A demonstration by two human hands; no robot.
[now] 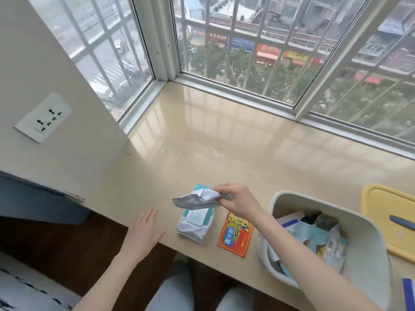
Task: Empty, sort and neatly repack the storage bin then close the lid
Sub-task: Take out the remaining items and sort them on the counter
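Two hands are in my view. My right hand (235,200) has its fingers curled round one end of a crumpled silver pouch (193,201) and holds it in the air just above a pack of wipes (195,224). My left hand (143,232) is spread flat, palm down, holding nothing, at the near edge of the ledge (224,142); I cannot tell whether it touches the surface. An orange packet (235,236) lies just beside the wipes. Beyond it stands the storage bin (279,198), open and holding a good many packets, with its yellow lid (379,212) lying off on its far side. I judge this to be the emptying stage, well short of halfway. To do it well, I would set the pouch down on bare ledge left of the wipes rather than on top of them, so each kind keeps its own place. I would then press it smooth with the free left hand, since a crumpled pouch will likely repack badly.
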